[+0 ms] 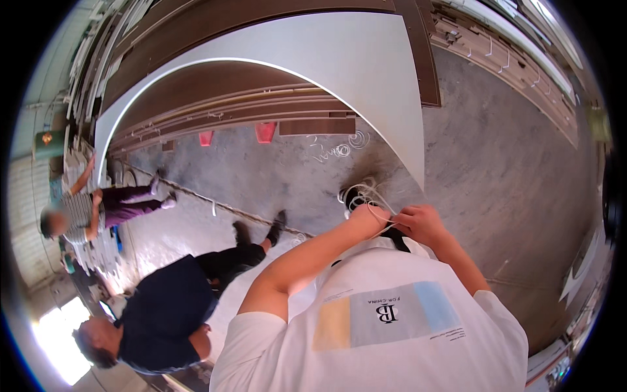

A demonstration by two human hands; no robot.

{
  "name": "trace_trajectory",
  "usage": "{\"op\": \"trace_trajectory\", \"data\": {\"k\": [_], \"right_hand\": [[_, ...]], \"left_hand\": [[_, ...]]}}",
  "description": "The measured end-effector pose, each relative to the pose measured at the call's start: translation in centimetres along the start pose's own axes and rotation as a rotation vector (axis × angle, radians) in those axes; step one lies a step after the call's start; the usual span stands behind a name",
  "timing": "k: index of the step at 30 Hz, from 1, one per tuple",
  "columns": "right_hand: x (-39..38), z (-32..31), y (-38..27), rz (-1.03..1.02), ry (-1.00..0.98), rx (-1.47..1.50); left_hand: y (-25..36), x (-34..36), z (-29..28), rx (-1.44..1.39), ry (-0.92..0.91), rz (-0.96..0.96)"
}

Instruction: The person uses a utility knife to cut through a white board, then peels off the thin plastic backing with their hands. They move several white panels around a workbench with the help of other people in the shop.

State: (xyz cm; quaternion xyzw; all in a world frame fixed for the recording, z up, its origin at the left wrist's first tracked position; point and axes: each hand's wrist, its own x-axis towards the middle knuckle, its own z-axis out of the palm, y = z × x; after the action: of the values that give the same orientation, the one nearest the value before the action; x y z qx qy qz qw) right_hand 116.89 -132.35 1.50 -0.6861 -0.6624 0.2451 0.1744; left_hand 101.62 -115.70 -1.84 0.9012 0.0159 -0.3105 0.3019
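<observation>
In front of my waist, my left hand (369, 221) is closed round a thin white cord (371, 193). Loose loops of the cord stand up above that hand and hang over the dark shoes below. My right hand (418, 222) is close beside it, fingers pinched on a length of the same cord, which runs between the two hands. Just beyond them, the pointed lower end of a large white panel with an arched cut-out (385, 65) comes down towards my right hand. What supports the panel is hidden.
Brown boards (320, 125) lie stacked behind the panel, with red pieces (265, 132) and loose white coils (358, 138) on the concrete floor. A person in dark blue (166, 313) stands at the left; another in stripes (81, 212) is farther off, near the panel's left end.
</observation>
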Motion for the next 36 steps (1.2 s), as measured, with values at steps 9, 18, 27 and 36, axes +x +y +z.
{"op": "trace_trajectory", "data": {"k": [9, 18, 27, 36], "right_hand": [[-16.0, -4.9, 10.5, 0.778, 0.209, -0.266], [-7.5, -11.6, 12.1, 0.333, 0.218, -0.479], [3.0, -4.2, 12.5, -0.231, 0.089, -0.133], [6.8, -6.5, 16.8, -0.627, 0.126, -0.121]], "left_hand": [[3.1, -5.8, 2.9, -0.354, 0.904, -0.012], [5.6, 1.9, 6.3, -1.256, 1.079, -0.358], [9.4, 10.1, -0.2, -1.76, 1.014, -0.582], [10.3, 11.3, -0.1, -1.794, 1.097, -0.603]]}}
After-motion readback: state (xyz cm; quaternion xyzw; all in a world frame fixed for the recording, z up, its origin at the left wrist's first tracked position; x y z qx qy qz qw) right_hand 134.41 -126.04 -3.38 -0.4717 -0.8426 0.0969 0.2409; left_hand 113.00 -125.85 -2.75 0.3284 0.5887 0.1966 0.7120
